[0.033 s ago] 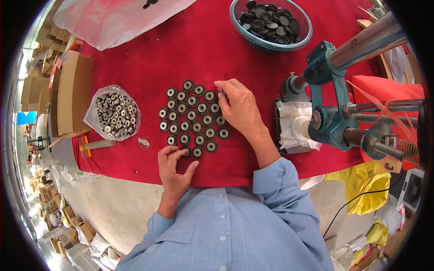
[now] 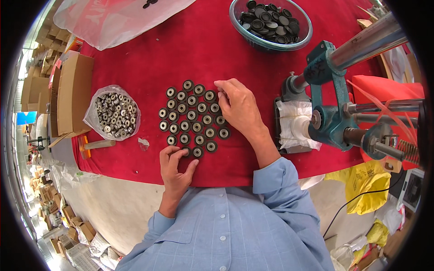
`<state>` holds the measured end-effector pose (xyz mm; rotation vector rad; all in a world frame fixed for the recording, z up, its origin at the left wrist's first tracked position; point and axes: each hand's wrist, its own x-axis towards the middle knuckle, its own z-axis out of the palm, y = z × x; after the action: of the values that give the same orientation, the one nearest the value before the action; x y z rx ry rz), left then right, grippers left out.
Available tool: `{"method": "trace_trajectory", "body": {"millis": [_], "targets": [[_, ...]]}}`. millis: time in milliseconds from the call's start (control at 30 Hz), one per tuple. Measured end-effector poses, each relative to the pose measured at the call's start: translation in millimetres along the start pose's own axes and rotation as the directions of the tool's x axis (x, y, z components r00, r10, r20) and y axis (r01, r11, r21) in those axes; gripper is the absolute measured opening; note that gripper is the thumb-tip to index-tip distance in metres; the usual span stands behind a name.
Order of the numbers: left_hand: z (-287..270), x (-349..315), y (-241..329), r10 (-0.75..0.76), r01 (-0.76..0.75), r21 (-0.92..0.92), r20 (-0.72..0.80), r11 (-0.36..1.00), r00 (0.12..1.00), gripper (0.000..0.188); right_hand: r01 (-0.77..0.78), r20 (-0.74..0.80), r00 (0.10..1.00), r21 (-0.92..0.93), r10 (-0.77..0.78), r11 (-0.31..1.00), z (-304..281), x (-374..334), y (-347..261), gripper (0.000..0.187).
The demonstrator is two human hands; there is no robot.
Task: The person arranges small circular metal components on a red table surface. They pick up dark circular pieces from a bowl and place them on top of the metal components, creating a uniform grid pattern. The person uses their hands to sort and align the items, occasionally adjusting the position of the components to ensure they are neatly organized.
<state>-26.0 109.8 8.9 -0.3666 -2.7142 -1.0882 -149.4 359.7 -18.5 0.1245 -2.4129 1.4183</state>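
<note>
Several black round caps (image 2: 191, 115), each with a metal bearing in its middle, lie in a cluster on the red cloth (image 2: 135, 58). At the cluster's near left edge, the fingertips of my left hand (image 2: 175, 174) touch one bearing in a cap (image 2: 186, 151). Its thumb stands apart, pointing toward the neighbouring cap. My right hand (image 2: 240, 106) rests along the cluster's right side, fingers bent and thumb spread from them, with nothing visible in it. Loose metal bearings (image 2: 116, 115) fill a clear plastic bag at left. Plain black caps (image 2: 273, 25) fill a clear bowl (image 2: 271, 47) at the far right.
A green hand press (image 2: 329, 97) with steel bars stands right of my right hand, white cloth (image 2: 294, 124) wrapped about its base. An open cardboard box (image 2: 74, 92) and a wooden-handled tool (image 2: 99, 144) lie at left. A white plastic sheet (image 2: 113, 20) covers the far left.
My left hand has shifted slightly to the right, its fingertips farther over the near-left bearing. My right hand and the rest of the caps stay put.
</note>
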Motion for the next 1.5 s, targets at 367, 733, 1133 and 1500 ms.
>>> {"method": "trace_trajectory", "body": {"millis": [367,733,1133,1500], "targets": [[7.2,13.1,8.0,0.076,-0.076,0.006,-0.018,0.997,0.997,0.039,0.007,-0.004,1.0,0.008,-0.007,1.0,-0.8,1.6,1.5,0.024],[23.7,13.0,-0.4,-0.001,0.002,0.011,-0.07,1.0,0.998,0.031,-0.019,-0.014,1.0,0.039,0.02,0.999,-4.4,4.2,-0.8,0.022],[28.3,14.5,0.9,-0.023,0.022,-0.033,-0.052,0.999,0.998,0.021,0.027,-0.057,0.998,0.07,-0.023,0.997,-1.2,4.2,-3.5,0.023],[-1.5,23.3,-17.0,0.123,-0.123,0.005,-0.116,0.992,0.986,0.035,-0.107,-0.147,0.953,0.651,0.264,0.752,11.5,-3.6,-17.4,0.04]]}}
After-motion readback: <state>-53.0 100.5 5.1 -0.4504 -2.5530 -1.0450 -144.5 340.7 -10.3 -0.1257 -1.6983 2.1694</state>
